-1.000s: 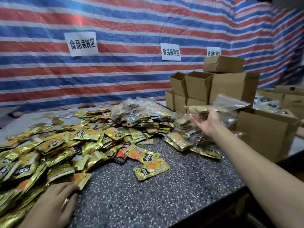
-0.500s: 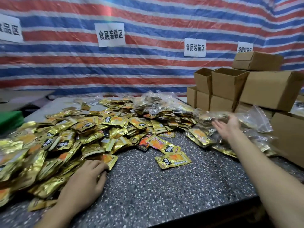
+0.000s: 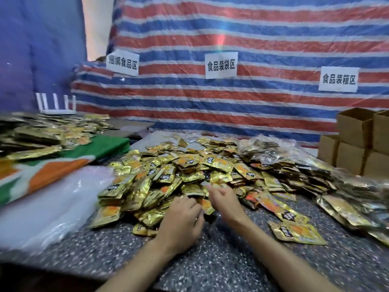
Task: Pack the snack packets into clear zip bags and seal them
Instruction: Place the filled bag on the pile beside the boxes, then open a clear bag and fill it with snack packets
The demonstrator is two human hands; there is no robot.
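At the near rim of the snack packets [image 3: 179, 171] heap, left grip [image 3: 181, 224] and right grip [image 3: 224, 204] sit side by side, fingers curled toward the foil. Blurred; cannot tell whether either holds a packet. Open room: bare speckled surface [image 3: 210, 268] between heap and front edge, both forearms crossing it. Hemmed left by a pile of clear plastic [image 3: 48, 207], right by loose packets [image 3: 296, 231]. Filled clear bags [image 3: 267, 147] lie far right on the heap, cardboard boxes [image 3: 353, 142] beyond. Striped tarp [image 3: 231, 106] with paper signs [image 3: 221, 65] closes the back.
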